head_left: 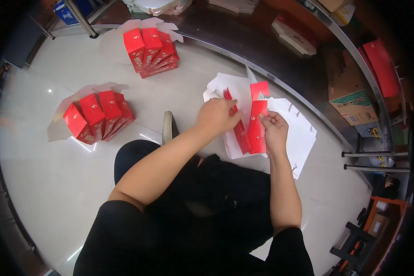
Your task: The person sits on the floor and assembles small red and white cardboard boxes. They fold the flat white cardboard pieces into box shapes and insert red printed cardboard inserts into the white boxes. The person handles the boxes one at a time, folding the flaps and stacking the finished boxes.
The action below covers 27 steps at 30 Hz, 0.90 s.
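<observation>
Several flat red-and-white cartons [242, 140] lean between my hands, their red edges fanned out. My left hand [217, 117] curls its fingers over the fanned edges, pinching at the left of the bundle. On the right side, my right hand [275, 131] grips a carton's red panel [258, 120] between thumb and fingers. White inner sides of unfolded carton sheets [295, 133] spread out on the floor beneath and right of my hands. How many sheets each hand holds is hidden.
Two groups of folded red boxes with pale open flaps stand on the floor, one at the left [94, 116] and one farther back [148, 51]. A metal-edged shelf [216, 46] curves along the far side. Brown cardboard boxes [349, 87] sit at the right.
</observation>
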### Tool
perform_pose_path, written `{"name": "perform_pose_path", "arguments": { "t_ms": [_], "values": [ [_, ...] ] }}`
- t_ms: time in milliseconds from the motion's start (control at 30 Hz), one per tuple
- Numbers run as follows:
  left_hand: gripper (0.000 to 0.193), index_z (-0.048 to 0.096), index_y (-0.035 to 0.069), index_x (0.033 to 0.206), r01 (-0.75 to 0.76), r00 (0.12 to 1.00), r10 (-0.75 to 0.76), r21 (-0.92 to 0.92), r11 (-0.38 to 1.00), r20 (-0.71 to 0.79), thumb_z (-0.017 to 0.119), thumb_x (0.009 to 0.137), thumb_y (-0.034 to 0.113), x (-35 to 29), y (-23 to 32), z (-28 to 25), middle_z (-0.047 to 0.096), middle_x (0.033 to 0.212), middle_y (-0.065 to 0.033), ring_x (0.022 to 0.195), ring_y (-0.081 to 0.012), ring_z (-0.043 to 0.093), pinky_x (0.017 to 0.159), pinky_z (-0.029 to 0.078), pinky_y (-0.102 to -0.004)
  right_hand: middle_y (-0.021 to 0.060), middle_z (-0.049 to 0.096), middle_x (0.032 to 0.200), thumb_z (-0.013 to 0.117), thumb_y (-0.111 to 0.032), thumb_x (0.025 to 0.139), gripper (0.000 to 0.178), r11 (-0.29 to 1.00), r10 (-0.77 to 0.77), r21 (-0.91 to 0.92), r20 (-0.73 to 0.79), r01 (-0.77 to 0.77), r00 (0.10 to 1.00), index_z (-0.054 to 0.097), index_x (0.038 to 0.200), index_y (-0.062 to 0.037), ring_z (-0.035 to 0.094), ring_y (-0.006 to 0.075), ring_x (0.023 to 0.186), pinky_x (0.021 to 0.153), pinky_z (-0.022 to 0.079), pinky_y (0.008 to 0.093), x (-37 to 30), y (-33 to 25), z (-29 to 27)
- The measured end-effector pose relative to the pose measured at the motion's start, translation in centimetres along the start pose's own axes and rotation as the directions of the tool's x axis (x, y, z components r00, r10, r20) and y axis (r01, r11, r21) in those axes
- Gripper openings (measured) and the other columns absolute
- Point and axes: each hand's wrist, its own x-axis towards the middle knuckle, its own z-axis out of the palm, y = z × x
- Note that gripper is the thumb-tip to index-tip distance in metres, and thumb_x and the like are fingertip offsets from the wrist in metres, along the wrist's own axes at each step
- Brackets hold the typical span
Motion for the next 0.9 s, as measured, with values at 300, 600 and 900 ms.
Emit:
{"name": "perform_pose_path", "arguments": {
  "t_ms": [300,600,900],
  "values": [
    [0.052,0.070,0.006,0.117,-0.300,0.912,0.129,0.421,0.856,0.389,0.068,0.086,0.048,-2.0,-2.3,3.1,0.057,0.131,-0.0220,0.123,-0.0356,0.056,0.102,0.048,-0.0435,0.0105,0.068,0.078,0.070,-0.008,0.087,0.017,0.855,-0.134,-0.486,0.129,0.180,0.983,0.062,0.098,0.0026,0.062,0.0173,0.067,0.064,0.049,0.0317,-0.9,3.0,1.6],
    [0.058,0.065,0.004,0.124,-0.231,0.786,-0.126,0.478,0.847,0.605,0.058,0.093,0.052,0.1,-4.8,3.3,0.059,0.131,-0.0185,0.120,-0.0356,0.057,0.101,0.048,-0.0460,0.0119,0.067,0.079,0.063,-0.012,0.093,0.025,0.937,0.129,-0.339,0.120,-0.081,0.984,0.053,0.110,0.0023,0.064,0.0176,0.065,0.055,0.051,0.0327,1.0,6.8,3.0],
    [0.053,0.059,0.003,0.130,-0.032,0.974,0.148,-0.540,0.841,0.172,0.068,0.091,0.037,-0.1,-0.8,2.2,0.070,0.111,-0.0151,0.101,-0.0216,0.067,0.091,0.052,-0.0366,0.0146,0.071,0.100,0.064,-0.005,0.094,0.024,0.996,-0.025,0.094,0.318,-0.006,0.948,0.051,0.113,-0.0012,0.069,0.0166,0.085,0.078,0.055,0.0302,-2.4,-0.8,1.6]
  ]
}}
